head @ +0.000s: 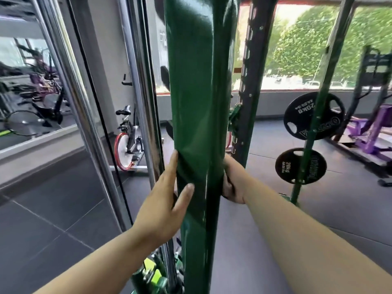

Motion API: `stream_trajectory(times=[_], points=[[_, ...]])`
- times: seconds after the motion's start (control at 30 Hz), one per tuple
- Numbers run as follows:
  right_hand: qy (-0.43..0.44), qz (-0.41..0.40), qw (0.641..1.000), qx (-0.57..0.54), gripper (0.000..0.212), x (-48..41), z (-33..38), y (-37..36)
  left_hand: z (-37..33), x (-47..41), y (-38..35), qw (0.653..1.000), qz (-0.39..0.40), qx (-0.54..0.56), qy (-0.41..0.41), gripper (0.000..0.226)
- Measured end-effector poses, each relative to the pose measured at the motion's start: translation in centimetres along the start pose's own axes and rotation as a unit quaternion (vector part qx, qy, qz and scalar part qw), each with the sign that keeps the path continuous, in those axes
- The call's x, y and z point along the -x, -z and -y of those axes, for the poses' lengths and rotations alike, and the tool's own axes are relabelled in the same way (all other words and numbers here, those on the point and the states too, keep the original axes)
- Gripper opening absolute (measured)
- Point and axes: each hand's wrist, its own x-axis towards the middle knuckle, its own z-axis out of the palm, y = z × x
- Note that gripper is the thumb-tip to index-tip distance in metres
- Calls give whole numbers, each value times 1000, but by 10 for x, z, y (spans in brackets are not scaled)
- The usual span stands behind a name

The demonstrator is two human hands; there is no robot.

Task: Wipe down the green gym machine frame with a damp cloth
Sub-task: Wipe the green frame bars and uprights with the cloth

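One thick green post (195, 92) stands upright mid-view, running top to bottom; left hand (161, 209) clasps its left edge, thumb laid across the front; right hand (234, 183) presses its right side, fingers curled; what they hold, if anything, is hidden.

Exercise bike (129, 141) and 2 hanging weight plates (301, 115).

Printed upside down in white as "20KG" on the upper round black weight plate (314, 115), sideways as "20Kg" on the lower round black weight plate (300, 165), brand lettering on both too blurred.
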Motion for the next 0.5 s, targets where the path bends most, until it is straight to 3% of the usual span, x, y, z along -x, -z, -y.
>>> stream_trajectory(times=[0.07, 0.13, 0.2, 0.3, 0.4, 0.5], points=[[66, -17, 997, 25, 38, 9, 31, -13, 8, -4, -2, 991, -6, 128, 35, 63], [150, 30, 988, -16, 35, 29, 72, -29, 15, -11, -3, 968, -13, 243, 60, 59], [169, 56, 983, -48, 30, 35, 91, -37, 20, -22, 0, 936, -8, 330, 122, 52], [136, 32, 989, -44, 24, 25, 55, -24, 25, -43, -5, 919, 33, 361, 153, 47], [85, -55, 995, 9, 42, 21, -13, -12, 32, -43, -14, 914, 49, 354, 190, 43], [108, -157, 982, 5, 52, 30, -65, -14, 18, -29, -29, 894, 53, 378, 233, 34]])
